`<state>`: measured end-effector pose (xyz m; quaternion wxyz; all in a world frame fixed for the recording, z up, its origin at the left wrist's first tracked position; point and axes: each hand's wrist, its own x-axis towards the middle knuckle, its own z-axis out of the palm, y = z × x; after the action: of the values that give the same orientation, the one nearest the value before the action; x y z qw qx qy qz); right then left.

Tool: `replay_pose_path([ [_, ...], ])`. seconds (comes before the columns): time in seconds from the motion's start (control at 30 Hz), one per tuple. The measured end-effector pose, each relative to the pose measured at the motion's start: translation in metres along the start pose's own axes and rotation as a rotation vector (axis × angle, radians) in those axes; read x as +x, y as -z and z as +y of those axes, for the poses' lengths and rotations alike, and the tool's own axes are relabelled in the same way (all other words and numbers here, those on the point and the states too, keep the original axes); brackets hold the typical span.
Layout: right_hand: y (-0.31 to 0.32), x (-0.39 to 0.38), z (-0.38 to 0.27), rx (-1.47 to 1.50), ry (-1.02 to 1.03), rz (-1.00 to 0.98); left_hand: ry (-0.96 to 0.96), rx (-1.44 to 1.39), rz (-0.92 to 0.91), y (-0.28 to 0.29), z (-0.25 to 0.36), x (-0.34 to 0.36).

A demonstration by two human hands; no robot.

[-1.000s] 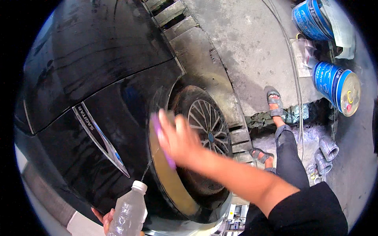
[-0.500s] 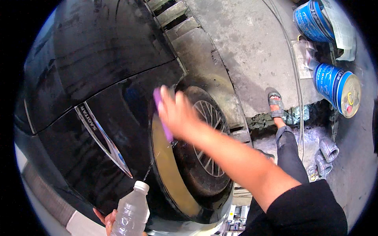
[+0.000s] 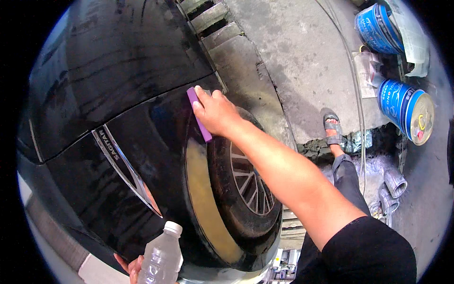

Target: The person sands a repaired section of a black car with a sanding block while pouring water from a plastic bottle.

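My right hand (image 3: 218, 112) is closed around a long, thin purple sanding block (image 3: 200, 124). The block lies along the wheel-arch edge of a black car fender (image 3: 137, 111), near its upper end. Below it, a yellowish-beige filler patch (image 3: 203, 187) curves along the arch beside the wheel (image 3: 243, 182). At the bottom, my left hand (image 3: 134, 268) grips a clear plastic bottle (image 3: 161, 258) with a white cap, tilted slightly. Part of that hand is hidden behind the bottle. A chrome trim strip (image 3: 130, 175) sits on the fender between the two hands.
Two blue buckets (image 3: 395, 102) lie or stand at the far right, one with papers by it. A hose or cable (image 3: 355, 85) runs down the concrete floor (image 3: 293, 57). Silvery ducts (image 3: 393, 182) lie near my sandalled foot (image 3: 332, 128). Wooden slats (image 3: 222, 35) edge the floor.
My right hand and the sanding block have moved up along the arch, showing more of the filler patch. A thin water stream from the bottle has stopped; the bottle sits slightly lower.
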<state>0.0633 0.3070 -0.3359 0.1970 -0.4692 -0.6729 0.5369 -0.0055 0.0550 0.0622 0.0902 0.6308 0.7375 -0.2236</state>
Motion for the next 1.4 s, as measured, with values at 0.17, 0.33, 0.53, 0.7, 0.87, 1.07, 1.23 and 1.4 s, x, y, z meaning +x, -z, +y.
replay_pose_path([
  [0.17,0.021,-0.089,-0.051,0.001,0.288,-0.074,0.097,0.041,-0.026,-0.002,0.000,-0.005],
  [0.33,0.019,-0.060,-0.042,-0.039,0.217,-0.090,0.112,0.061,0.155,-0.011,0.022,0.006],
  [0.53,0.022,-0.055,-0.039,0.063,0.206,-0.123,0.142,-0.004,0.149,-0.013,0.025,0.001],
  [0.7,0.046,-0.171,-0.077,0.159,0.432,-0.114,0.068,0.089,0.185,-0.013,0.021,-0.006],
  [0.87,0.021,-0.040,-0.038,0.095,0.074,-0.105,0.397,-0.231,0.080,-0.009,0.013,-0.009],
  [1.07,0.015,-0.162,-0.068,0.138,0.243,0.065,0.237,-0.944,0.588,-0.061,-0.026,-0.017],
  [1.23,0.035,-0.268,-0.088,0.172,0.238,0.000,0.201,-0.928,0.607,-0.056,-0.021,-0.007],
  [1.4,0.016,-0.146,-0.069,0.118,0.121,0.104,0.243,-0.901,0.657,-0.056,-0.017,0.002],
])
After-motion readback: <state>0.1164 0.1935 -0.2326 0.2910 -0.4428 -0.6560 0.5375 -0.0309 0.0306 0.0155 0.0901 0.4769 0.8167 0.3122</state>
